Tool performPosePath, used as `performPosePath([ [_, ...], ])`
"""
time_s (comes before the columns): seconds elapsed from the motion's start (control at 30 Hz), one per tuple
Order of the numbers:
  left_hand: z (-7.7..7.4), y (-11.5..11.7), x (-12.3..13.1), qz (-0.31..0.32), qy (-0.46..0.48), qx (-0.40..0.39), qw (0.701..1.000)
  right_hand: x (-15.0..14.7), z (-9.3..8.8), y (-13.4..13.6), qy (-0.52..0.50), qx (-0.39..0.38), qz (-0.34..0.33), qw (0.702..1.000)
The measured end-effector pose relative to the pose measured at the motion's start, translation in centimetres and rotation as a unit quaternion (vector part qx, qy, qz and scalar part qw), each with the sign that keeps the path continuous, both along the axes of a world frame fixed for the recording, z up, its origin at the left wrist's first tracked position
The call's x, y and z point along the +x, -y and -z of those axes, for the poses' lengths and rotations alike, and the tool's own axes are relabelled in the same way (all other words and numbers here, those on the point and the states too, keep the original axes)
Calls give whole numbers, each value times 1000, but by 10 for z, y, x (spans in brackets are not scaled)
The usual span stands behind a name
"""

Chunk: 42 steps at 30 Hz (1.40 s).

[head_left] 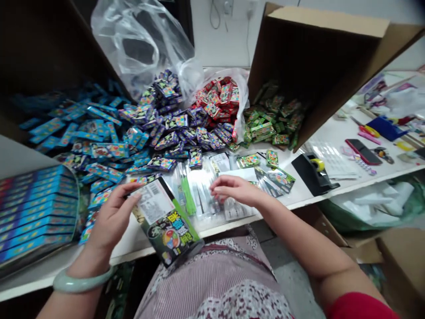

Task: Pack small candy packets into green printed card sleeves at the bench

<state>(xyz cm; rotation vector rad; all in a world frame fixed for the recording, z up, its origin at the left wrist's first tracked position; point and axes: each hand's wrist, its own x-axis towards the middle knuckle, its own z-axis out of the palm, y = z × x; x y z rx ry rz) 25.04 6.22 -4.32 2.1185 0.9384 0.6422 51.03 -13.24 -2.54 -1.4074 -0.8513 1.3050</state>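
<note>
My left hand (114,217) pinches the upper left corner of a printed packet (171,237), which has a black front with green and yellow lettering and a white label with a barcode. The packet hangs tilted over the table's front edge. My right hand (235,189) hovers over clear plastic bags (202,204), its fingers loosely curved and nothing visible in them. Beyond it lie two small green packs (249,160) and some black printed cards (281,178).
Loose blue packs (99,128), purple packs (175,122), bagged red packs (221,98) and green packs (265,126) heap along the back. Stacked boxes (40,212) stand left. An open carton (318,62), a black tape dispenser (314,175) and a phone (362,151) are right.
</note>
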Motion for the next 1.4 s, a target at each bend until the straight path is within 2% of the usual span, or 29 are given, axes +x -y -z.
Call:
performPosePath([
  [0.03, -2, -3, 4, 0, -12, 34, 999, 13, 5, 18, 74, 14, 53, 996],
  [0.1, -10, -1, 17, -13, -9, 144, 989, 37, 17, 50, 240, 20, 150, 959],
  [0.17, -16, 11, 40, 0, 14, 210, 978, 53, 29, 75, 380, 15, 160, 911],
  [0.2, -17, 19, 55, 35, 19, 190, 981, 57, 34, 84, 428, 16, 135, 894],
  [0.27, -14, 40, 89, 157, -13, 61, 986, 58, 45, 92, 483, 22, 70, 872],
  [0.3, -8, 49, 107, 214, -41, -10, 976, 57, 50, 92, 496, 20, 53, 866],
  [0.33, -2, 59, 124, 238, -57, -52, 968, 54, 54, 91, 505, 16, 46, 862],
  [0.43, 21, 79, 165, 215, -67, -111, 968, 47, 66, 86, 509, 4, 55, 859],
  [0.53, 32, 89, 184, 180, -2, -164, 970, 47, 69, 85, 493, 20, 67, 867],
  [0.6, 29, 90, 186, 168, 58, -208, 962, 53, 67, 89, 489, 34, 83, 868],
  [0.67, 22, 86, 180, 158, 99, -256, 948, 64, 65, 96, 505, 34, 122, 854],
  [0.8, 4, 69, 154, 105, 145, -350, 920, 84, 61, 108, 547, -17, 187, 816],
  [0.87, -3, 63, 140, 84, 159, -383, 906, 82, 57, 104, 545, -2, 213, 811],
  [0.93, -8, 61, 129, 76, 166, -399, 899, 71, 48, 94, 497, 50, 243, 831],
  [1.03, -13, 64, 118, 79, 171, -407, 894, 45, 36, 71, 329, 114, 239, 906],
  [1.1, -13, 66, 114, 83, 173, -413, 890, 30, 33, 56, 229, 131, 239, 935],
  [1.2, -12, 69, 108, 87, 177, -402, 894, 16, 33, 41, 145, 138, 246, 948],
  [1.4, -19, 75, 100, 71, 177, -300, 935, 3, 27, 36, 74, 101, 273, 954],
])
